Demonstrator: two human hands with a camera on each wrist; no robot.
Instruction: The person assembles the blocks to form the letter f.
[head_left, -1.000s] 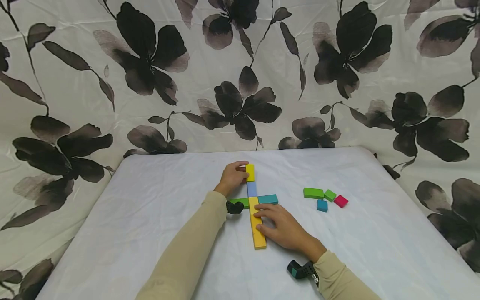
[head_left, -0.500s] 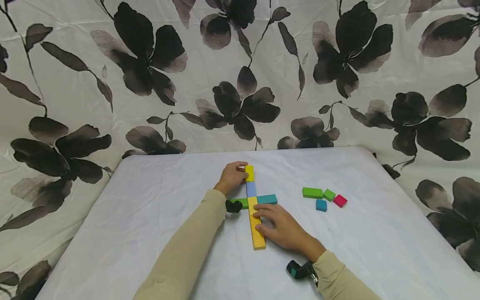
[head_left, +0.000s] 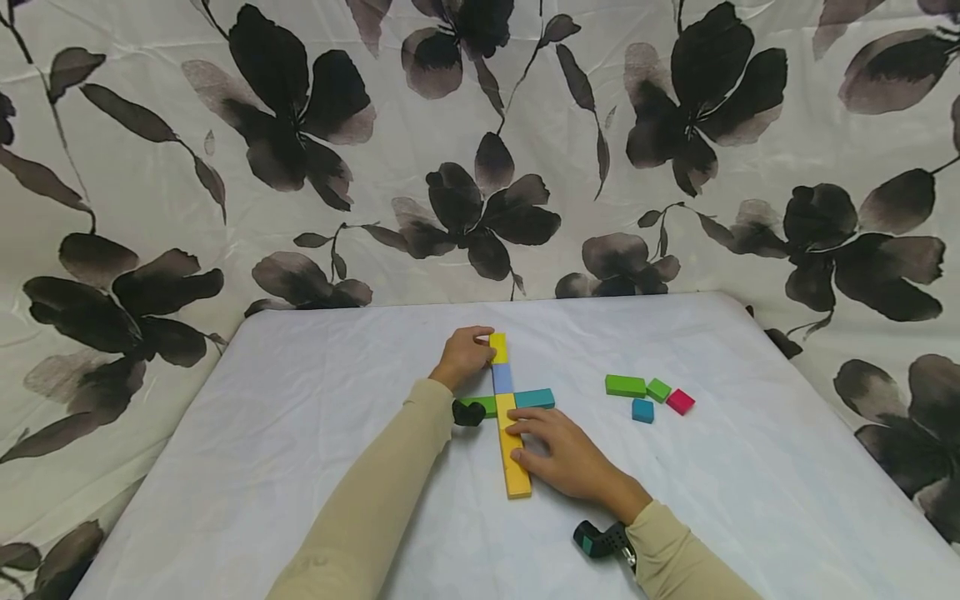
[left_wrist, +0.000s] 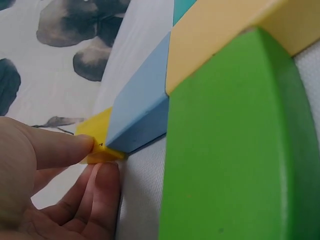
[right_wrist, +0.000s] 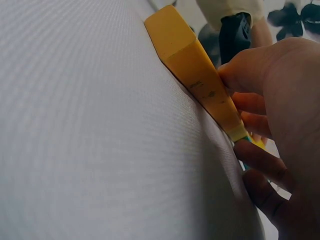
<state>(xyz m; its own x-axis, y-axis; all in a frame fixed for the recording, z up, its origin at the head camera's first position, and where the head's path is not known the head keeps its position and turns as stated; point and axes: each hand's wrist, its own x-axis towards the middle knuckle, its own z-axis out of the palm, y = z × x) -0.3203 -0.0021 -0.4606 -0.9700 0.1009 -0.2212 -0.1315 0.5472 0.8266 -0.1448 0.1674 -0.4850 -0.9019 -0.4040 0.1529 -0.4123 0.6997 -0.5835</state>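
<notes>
In the head view my left hand (head_left: 463, 357) pinches a small yellow block (head_left: 498, 347) at the far end of a row. Its thumb presses the block's side in the left wrist view, with other fingers curled below. A light blue block (left_wrist: 140, 97) adjoins the yellow one. Nearer me lies a long orange-yellow strip (head_left: 516, 475) of blocks, its side marked with dark specks in the right wrist view. My right hand (head_left: 566, 458) rests its relaxed fingertips and thumb along the strip's right edge. A green block (left_wrist: 225, 140) and a teal block (head_left: 535, 398) extend from either side as arms.
To the right lie a loose green block (head_left: 626, 386), a small green cube (head_left: 658, 390), a blue cube (head_left: 642, 410) and a red cube (head_left: 681, 402). A white cloth (head_left: 225, 483) covers the table. Floral fabric (head_left: 480, 150) hangs behind it.
The yellow block's far end has come slightly lower and nearer, together with my left fingertips. My right hand and the other blocks stay in place.
</notes>
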